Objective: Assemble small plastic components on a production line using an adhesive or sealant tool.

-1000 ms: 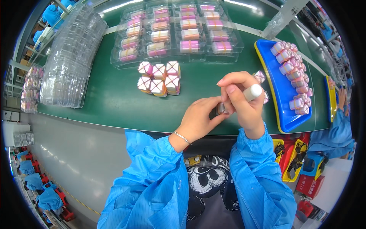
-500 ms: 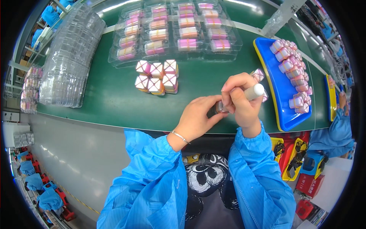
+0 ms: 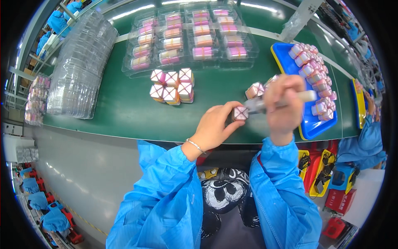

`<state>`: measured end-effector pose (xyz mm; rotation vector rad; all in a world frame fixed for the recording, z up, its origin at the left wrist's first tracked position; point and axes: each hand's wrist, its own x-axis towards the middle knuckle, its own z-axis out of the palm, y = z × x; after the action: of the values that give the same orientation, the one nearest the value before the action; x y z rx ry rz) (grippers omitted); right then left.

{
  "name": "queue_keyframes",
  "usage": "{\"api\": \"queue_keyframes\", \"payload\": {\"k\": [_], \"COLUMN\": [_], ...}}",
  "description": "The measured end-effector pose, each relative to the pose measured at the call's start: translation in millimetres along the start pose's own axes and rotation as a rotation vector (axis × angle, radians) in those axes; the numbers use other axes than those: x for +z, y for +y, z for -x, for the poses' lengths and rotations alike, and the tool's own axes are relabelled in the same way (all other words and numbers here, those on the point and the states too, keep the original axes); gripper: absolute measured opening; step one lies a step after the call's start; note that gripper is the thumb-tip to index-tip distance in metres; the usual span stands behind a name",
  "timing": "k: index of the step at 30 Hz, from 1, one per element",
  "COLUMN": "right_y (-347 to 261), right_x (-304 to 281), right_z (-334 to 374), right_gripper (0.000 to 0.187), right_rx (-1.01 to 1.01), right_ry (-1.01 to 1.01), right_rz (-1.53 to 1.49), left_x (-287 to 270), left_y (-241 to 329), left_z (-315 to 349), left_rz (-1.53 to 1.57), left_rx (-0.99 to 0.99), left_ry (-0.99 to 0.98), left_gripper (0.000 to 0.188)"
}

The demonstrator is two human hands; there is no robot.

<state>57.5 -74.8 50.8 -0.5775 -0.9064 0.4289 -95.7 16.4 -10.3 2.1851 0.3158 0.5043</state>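
Observation:
My left hand [image 3: 214, 126] is closed around a small block [image 3: 240, 113] near the table's front edge. The block's white top carries dark red crossed lines. In my right hand [image 3: 285, 103], smeared by motion, is a thick white marker-like pen [image 3: 306, 96], lying nearly level with its narrower grey end toward the held block. Whether that end touches the block I cannot tell. Just beyond the pen stand a loose block [image 3: 255, 89] and another partly behind my hand. Left of my hands, several upright pink, orange and white blocks [image 3: 171, 94] form a tight group.
Clear plastic trays [image 3: 166, 68] with banded pink, white and orange blocks lie at the back of the green table [image 3: 120, 106]. A tall stack of clear trays [image 3: 78, 70] stands left. At right, a blue tray [image 3: 309, 120] with yellow edging holds more blocks; another person's hand [image 3: 369, 101] is beyond.
My right hand has moved right, away from my left, and the pen has tipped flatter. The held block's lined top now shows. My left hand has hardly moved.

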Motion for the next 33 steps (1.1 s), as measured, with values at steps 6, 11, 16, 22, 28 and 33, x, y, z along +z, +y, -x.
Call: {"api": "queue_keyframes", "payload": {"k": [6,11,16,22,28,33], "right_y": [-37.6,-14.3,5.1,-21.8,-41.9,-40.0], "right_x": [-5.5,14.7,23.1,-3.7,-26.7,-24.3], "right_z": [-3.2,4.1,3.7,14.9,31.3,33.0], "right_gripper": [0.018,0.034,0.033,0.027,0.036,0.037], "right_rx": [0.426,0.819,0.937,1.022,0.557,0.489], "right_ry": [0.174,-0.094,-0.230,-0.169,-0.275,-0.315], "right_rz": [0.493,0.806,0.779,0.634,0.890,1.055], "left_x": [-1.5,-16.4,-13.0,-20.8,-88.9,-111.5], "left_y": [-20.5,-16.7,-22.6,-11.1,-51.5,-64.5], "left_z": [5.3,3.6,6.3,26.3,60.7,54.9], "left_rz": [0.705,0.783,0.698,0.423,-0.431,-0.353], "left_rx": [-0.179,-0.278,-0.248,-0.093,-0.119,-0.144], "left_ry": [-0.069,-0.052,-0.081,0.238,0.751,0.559], "left_gripper": [0.063,0.109,0.116,0.068,0.044,0.051]}}
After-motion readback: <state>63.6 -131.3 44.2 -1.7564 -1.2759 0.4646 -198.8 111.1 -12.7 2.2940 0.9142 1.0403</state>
